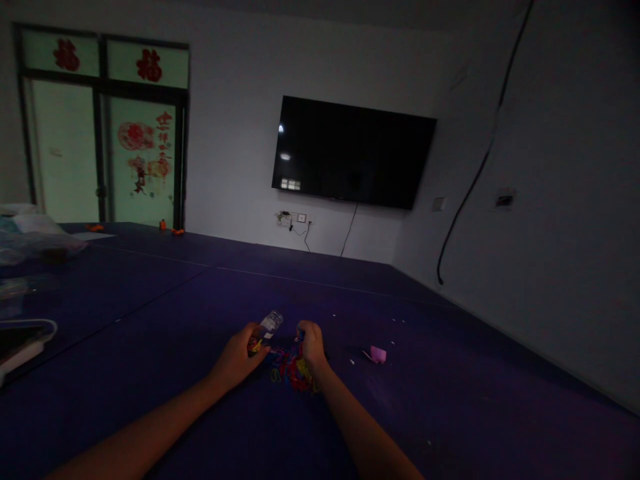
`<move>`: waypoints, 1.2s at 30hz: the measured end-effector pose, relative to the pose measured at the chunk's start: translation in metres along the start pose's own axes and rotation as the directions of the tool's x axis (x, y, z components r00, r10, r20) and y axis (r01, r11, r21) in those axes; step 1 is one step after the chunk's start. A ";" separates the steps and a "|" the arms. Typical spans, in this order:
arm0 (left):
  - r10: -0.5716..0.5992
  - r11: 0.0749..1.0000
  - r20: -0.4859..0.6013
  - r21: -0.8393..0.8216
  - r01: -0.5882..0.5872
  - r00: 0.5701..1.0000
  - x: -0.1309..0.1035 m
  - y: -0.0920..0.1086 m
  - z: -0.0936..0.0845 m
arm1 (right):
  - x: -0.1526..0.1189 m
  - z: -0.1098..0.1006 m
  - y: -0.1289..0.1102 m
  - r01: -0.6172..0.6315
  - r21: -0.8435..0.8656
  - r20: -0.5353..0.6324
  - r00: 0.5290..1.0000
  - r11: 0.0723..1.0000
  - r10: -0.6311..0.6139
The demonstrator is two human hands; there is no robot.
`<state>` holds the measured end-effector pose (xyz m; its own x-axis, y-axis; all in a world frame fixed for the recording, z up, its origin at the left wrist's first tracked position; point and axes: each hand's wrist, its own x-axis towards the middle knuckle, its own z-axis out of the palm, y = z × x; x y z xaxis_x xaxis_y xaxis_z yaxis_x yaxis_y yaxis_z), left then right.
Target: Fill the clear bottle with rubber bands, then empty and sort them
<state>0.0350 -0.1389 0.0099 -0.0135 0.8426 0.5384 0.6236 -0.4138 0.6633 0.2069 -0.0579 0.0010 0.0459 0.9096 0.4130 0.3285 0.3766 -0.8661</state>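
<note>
My left hand (240, 355) is wrapped round a small clear plastic bottle (271, 323), which lies tilted with its far end pointing up and right. Some yellow and red bits show at the bottle's near end, by my fingers. To the right, my right hand (312, 344) is closed in a pinch, with some dark blue and red strands at its fingertips. Below and between both hands, a loose pile of colourful rubber bands (291, 369) in red, blue and yellow lies on the purple tabletop (210, 427).
A pink folded scrap (378, 355) and several tiny white bits lie to the right. At the left edge are a white-rimmed device (24, 357) and clear plastic bags (40, 240). Small orange objects (177, 232) sit along the far edge. A television (353, 153) hangs on the wall.
</note>
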 end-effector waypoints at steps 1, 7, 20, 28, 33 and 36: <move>0.005 1.000 0.003 0.003 -0.005 1.000 0.000 -0.001 0.000 | 0.002 0.000 0.000 -0.011 0.015 -0.016 1.000 1.000 0.011; -0.006 0.999 0.042 0.053 0.003 0.999 0.001 -0.007 0.002 | 0.007 0.001 -0.003 -0.122 0.417 -0.043 0.987 0.901 0.154; 0.004 0.988 0.112 0.150 -0.021 0.994 -0.001 0.002 -0.001 | 0.034 0.004 -0.026 -0.247 0.881 0.009 0.861 0.403 0.509; 0.013 0.987 0.152 0.158 -0.038 0.988 0.000 0.005 -0.002 | 0.049 0.018 -0.049 -0.308 0.901 0.140 0.874 0.306 0.466; 0.026 0.988 0.155 0.148 -0.049 0.988 0.000 0.007 -0.003 | 0.042 0.030 -0.051 -0.341 0.898 0.192 0.872 0.278 0.450; 0.032 0.989 0.163 0.138 -0.055 0.986 -0.001 0.008 -0.004 | 0.039 0.031 -0.052 -0.330 0.901 0.180 0.876 0.283 0.448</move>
<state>0.0372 -0.1444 0.0165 0.1341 0.8741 0.4668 0.7251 -0.4077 0.5550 0.1627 -0.0363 0.0539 0.0176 0.9969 -0.0767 -0.7717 -0.0352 -0.6350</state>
